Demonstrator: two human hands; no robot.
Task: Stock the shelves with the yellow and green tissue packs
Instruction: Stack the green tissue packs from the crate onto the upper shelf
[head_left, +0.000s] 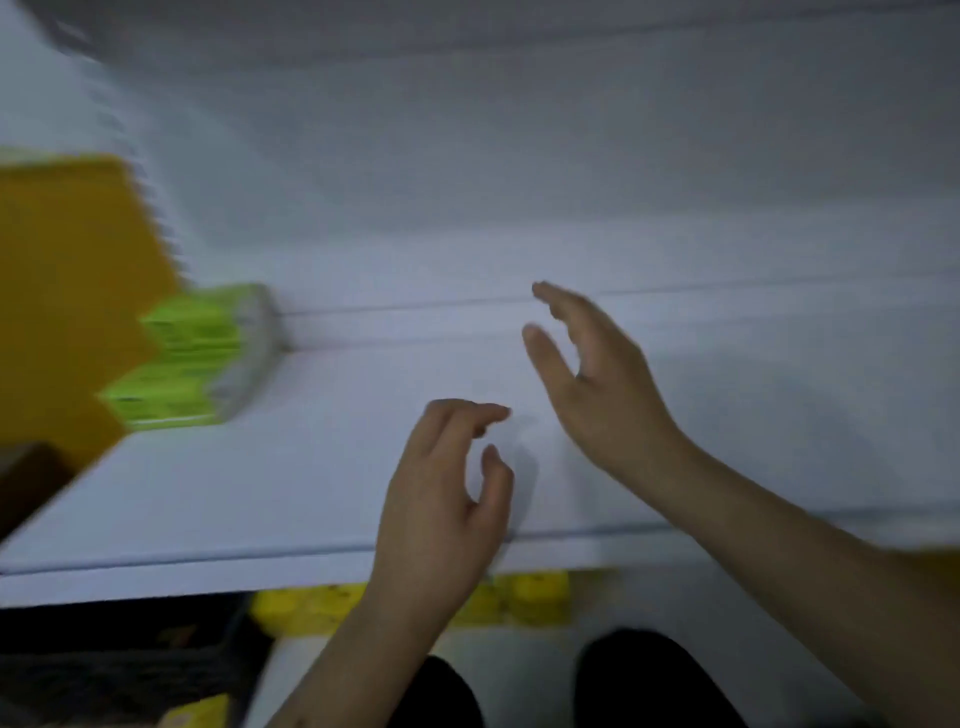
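The view is blurred. Green tissue packs (189, 358) stand in a short row at the left end of a white shelf (260, 493). Yellow tissue packs (530, 597) sit on the shelf below, showing under its front edge. My left hand (441, 499) hovers over the shelf's front part with fingers loosely curled and nothing in it. My right hand (597, 374) is further in, fingers stretched and spread, also holding nothing. Both hands are well right of the green packs.
An orange-yellow panel (67, 291) stands at the left beside the green packs. A dark crate (130, 665) sits at the bottom left with another yellow pack (197, 714) near it. My dark shoes (649, 680) show on the white floor.
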